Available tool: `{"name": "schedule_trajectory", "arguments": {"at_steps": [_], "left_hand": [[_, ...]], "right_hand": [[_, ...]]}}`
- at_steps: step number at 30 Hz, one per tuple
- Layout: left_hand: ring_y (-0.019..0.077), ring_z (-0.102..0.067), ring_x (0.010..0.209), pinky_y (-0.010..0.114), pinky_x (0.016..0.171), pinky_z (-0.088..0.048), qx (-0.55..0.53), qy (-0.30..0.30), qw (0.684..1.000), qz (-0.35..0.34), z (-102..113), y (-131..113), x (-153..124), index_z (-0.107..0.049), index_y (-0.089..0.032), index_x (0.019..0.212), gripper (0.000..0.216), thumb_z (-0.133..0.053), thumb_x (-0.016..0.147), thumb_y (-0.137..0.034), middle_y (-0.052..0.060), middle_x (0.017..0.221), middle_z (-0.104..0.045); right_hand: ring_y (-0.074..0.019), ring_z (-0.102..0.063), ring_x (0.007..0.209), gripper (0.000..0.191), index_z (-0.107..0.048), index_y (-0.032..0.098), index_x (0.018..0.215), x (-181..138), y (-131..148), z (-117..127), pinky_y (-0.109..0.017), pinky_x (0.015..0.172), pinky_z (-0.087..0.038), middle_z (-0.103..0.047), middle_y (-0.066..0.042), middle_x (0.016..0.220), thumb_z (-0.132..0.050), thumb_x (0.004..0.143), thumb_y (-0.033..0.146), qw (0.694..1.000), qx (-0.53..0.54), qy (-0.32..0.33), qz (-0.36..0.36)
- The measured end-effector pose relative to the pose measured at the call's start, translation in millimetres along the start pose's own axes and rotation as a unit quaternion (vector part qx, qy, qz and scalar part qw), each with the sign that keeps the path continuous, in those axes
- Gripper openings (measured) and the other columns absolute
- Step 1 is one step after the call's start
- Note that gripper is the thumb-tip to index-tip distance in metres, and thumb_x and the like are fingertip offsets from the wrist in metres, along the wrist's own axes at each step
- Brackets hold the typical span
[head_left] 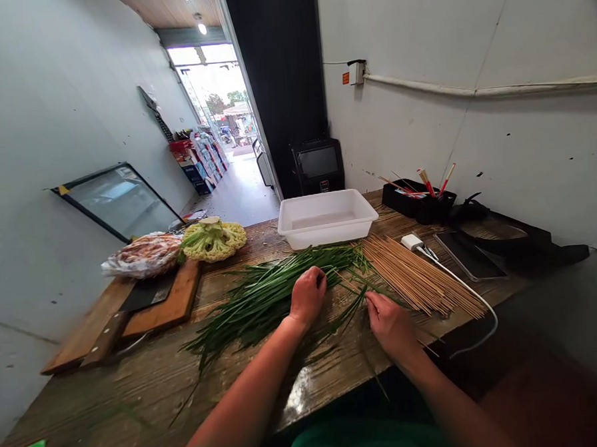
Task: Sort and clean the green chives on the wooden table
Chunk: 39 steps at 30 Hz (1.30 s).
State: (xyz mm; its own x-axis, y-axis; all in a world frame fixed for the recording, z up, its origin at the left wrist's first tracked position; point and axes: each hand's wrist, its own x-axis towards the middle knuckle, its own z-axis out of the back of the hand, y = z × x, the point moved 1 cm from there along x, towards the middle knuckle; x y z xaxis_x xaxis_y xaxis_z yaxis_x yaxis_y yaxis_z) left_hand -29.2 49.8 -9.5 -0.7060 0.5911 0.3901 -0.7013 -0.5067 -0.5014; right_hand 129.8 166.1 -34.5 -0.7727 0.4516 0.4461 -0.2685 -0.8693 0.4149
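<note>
A heap of long green garlic chives (262, 295) lies across the middle of the wooden table (157, 384). My left hand (309, 295) is closed at the right part of the heap, fingers curled; what they hold, if anything, is hidden. My right hand (387, 320) pinches a few chive leaves (352, 312) between thumb and fingertips, their ends fanning toward the left. Just right of that hand is a spread of thin bamboo skewers (416, 274). A few loose leaves and thin sticks lie between and below my hands.
Behind the chives stands a white plastic tub (326, 235). To the left are a cauliflower (214, 240), a plastic-wrapped bundle (145, 255) and a cleaver (149, 291) on a cutting board (176, 313). A charger (410, 243) with cable, a phone (470, 256) and a black organiser (415, 204) sit at right.
</note>
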Motion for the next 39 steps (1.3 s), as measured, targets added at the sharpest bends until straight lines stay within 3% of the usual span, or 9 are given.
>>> {"name": "schedule_trajectory", "arguments": {"at_steps": [8,21,33,39], "left_hand": [[0.0129,-0.058,0.069,0.026,0.068,-0.046,-0.157,-0.025,0.985,0.060,-7.2,2.1,2.9,-0.063,-0.015,0.085,0.012,-0.058,0.073,-0.015,0.003,0.077,-0.066],[0.0093,-0.053,0.061,0.021,0.060,-0.042,-0.251,-0.045,0.959,0.122,-10.6,2.9,5.1,-0.062,-0.014,0.074,0.009,-0.061,0.069,-0.022,0.000,0.067,-0.062],[0.0104,-0.059,0.059,0.021,0.057,-0.043,-0.390,-0.019,0.906,0.163,-8.5,-1.8,5.8,-0.056,-0.015,0.074,0.014,-0.064,0.066,-0.025,-0.001,0.062,-0.062],[0.0096,-0.056,0.056,0.020,0.054,-0.041,-0.380,-0.018,0.909,0.168,-9.2,-1.8,5.8,-0.057,-0.015,0.072,0.014,-0.064,0.065,-0.025,-0.001,0.061,-0.061]], "right_hand": [[-0.0136,-0.064,0.076,0.030,-0.064,0.020,0.100,0.7,1.5,-1.8,-0.022,0.065,-0.044,-0.069,-0.005,0.088,-0.035,0.093,0.025,1.000,-0.014,-0.005,0.008],[-0.0142,-0.064,0.080,0.033,-0.065,0.018,0.102,-0.8,-0.8,-3.7,-0.023,0.068,-0.045,-0.069,-0.006,0.092,-0.034,0.093,0.027,0.999,-0.010,-0.030,0.028],[-0.0146,-0.064,0.083,0.034,-0.065,0.018,0.102,-0.9,-0.5,-2.6,-0.023,0.072,-0.044,-0.068,-0.006,0.094,-0.033,0.094,0.028,1.000,0.007,-0.011,0.021],[-0.0146,-0.064,0.080,0.034,-0.065,0.018,0.103,-0.9,0.8,-0.6,-0.023,0.069,-0.043,-0.068,-0.006,0.092,-0.033,0.094,0.028,1.000,-0.002,-0.009,0.026]]}}
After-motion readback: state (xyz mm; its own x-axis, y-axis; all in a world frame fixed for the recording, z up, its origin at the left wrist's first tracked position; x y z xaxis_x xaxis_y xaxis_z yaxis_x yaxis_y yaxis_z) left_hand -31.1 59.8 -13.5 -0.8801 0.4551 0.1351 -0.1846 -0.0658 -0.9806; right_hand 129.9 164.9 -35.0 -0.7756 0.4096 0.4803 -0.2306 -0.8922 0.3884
